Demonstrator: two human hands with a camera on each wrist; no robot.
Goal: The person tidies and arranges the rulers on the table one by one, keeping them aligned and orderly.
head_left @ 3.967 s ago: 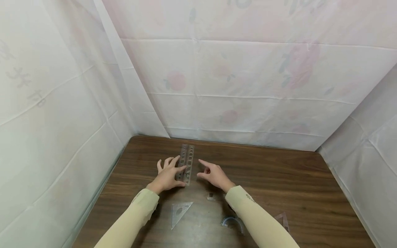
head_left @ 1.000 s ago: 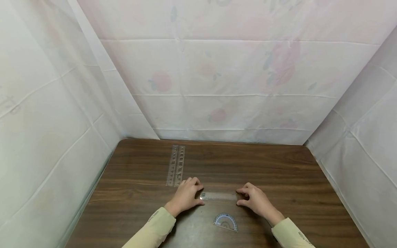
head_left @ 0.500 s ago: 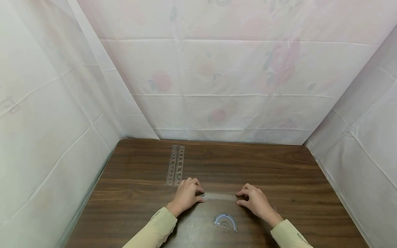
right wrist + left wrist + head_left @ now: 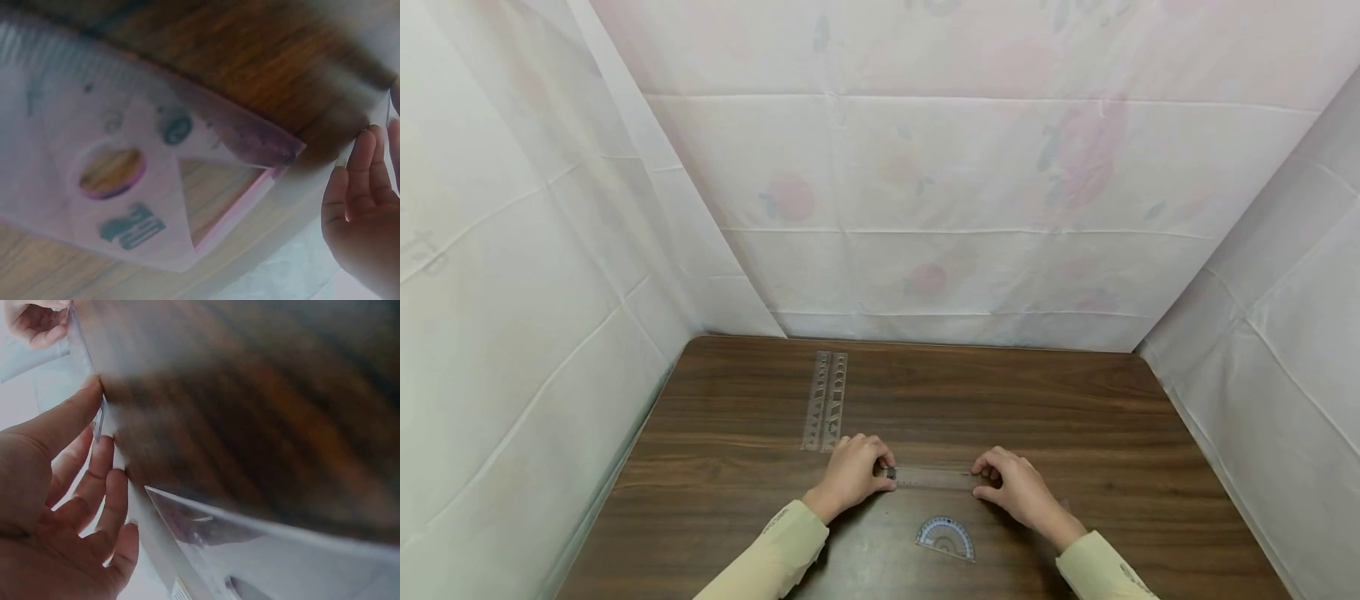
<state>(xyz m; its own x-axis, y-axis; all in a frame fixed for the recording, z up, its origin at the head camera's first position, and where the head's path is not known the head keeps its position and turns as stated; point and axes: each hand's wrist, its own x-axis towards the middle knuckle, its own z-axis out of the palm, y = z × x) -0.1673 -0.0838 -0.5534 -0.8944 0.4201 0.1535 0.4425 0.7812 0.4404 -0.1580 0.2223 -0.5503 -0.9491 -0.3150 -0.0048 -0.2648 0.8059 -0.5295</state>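
A clear ruler point(image 4: 936, 478) lies crosswise between my hands, with a small dark printed mark near its left end. The left hand point(image 4: 850, 471) pinches that end by its long edges, thumb on the near side and fingers on the far side. At the other end, the right hand point(image 4: 1018, 487) holds the ruler between thumb and fingers. Just in front lies a clear protractor point(image 4: 946, 537) with a blue scale. Two stencil rulers, a left one point(image 4: 816, 402) and a right one point(image 4: 835, 402), lie side by side beyond the left hand.
In the right wrist view, a pink set square point(image 4: 137, 219) lies close by; my right forearm hides most of it in the head view. A clear plastic piece with a pointed corner point(image 4: 206, 525) sits near the left wrist. Pale curtains point(image 4: 925, 208) surround the wooden table point(image 4: 1037, 400).
Four seconds ago the left hand was at the stencil rulers and the right was free beside them. Both have since come to the clear ruler's ends; the last second shows only slight shifts of it.
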